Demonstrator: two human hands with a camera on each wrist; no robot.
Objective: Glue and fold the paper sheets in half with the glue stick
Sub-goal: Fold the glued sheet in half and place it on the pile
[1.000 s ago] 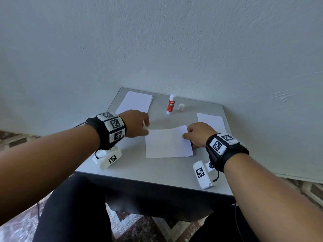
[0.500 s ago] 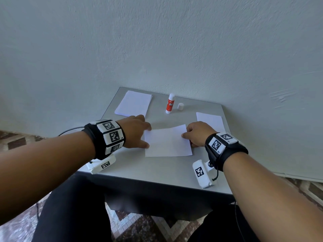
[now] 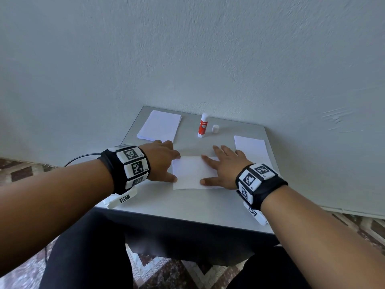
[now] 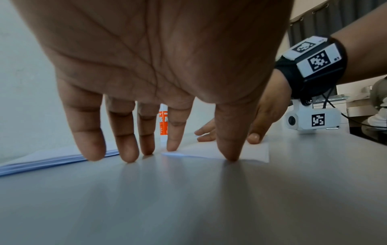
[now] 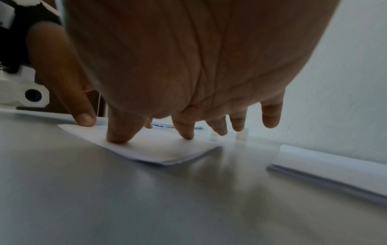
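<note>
A folded white sheet (image 3: 190, 174) lies flat at the middle of the grey table (image 3: 187, 203). My right hand (image 3: 218, 170) lies on its right half with the fingers straight and spread, and thumb and fingertips (image 5: 119, 134) press the sheet (image 5: 165, 150). My left hand (image 3: 164, 163) is at the sheet's left edge, fingers straight, tips (image 4: 127, 154) down on the table and the thumb at the sheet's (image 4: 247, 151) corner. The red and white glue stick (image 3: 203, 126) stands uncapped at the back, with its cap (image 3: 215, 129) beside it.
A stack of white sheets (image 3: 159, 126) lies at the back left, close to my left fingers. More white paper (image 3: 251, 149) lies at the right by the table edge. A pale wall rises right behind the table.
My right hand has opened from curled fingers at the sheet's right edge to lying flat and spread on it. My left hand has shifted slightly down to the sheet's left edge.
</note>
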